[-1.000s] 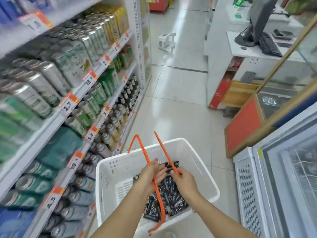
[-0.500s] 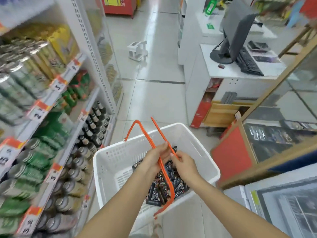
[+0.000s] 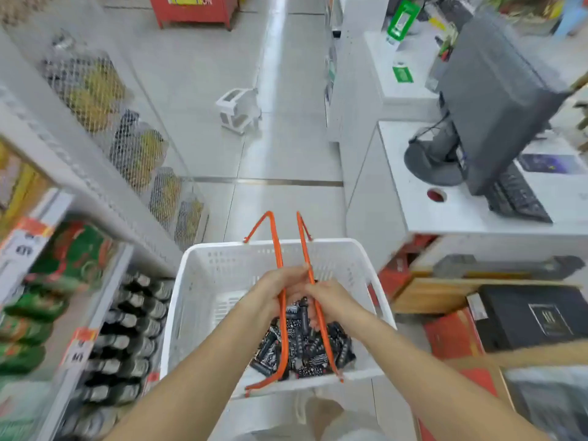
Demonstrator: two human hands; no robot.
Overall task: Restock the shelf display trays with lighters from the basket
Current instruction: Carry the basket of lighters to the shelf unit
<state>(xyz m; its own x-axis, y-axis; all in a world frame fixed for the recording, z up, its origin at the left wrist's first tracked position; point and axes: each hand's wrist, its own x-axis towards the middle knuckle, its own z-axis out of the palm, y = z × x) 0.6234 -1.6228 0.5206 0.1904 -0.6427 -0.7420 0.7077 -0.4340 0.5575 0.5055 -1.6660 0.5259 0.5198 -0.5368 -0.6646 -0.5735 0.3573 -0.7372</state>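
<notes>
A white plastic basket (image 3: 206,281) with two orange handles (image 3: 304,246) hangs in front of me over the aisle floor. Several black lighters (image 3: 305,354) lie heaped in its near half. My left hand (image 3: 273,291) grips the left orange handle. My right hand (image 3: 331,299) grips the right orange handle, and its fingers seem to curl around a black lighter too. Both hands meet above the heap. No display tray is in sight.
Shelves with cans, dark bottles (image 3: 127,329) and green packs run along the left. A wire mesh end panel (image 3: 133,148) holds bagged goods. A checkout counter (image 3: 445,214) with a monitor (image 3: 490,103) and keyboard stands right. A white step stool (image 3: 238,109) sits on the floor ahead.
The view has swung rightward and forward along the aisle, so the can shelves slid off to the left. The basket stays held by both hands on the handles.
</notes>
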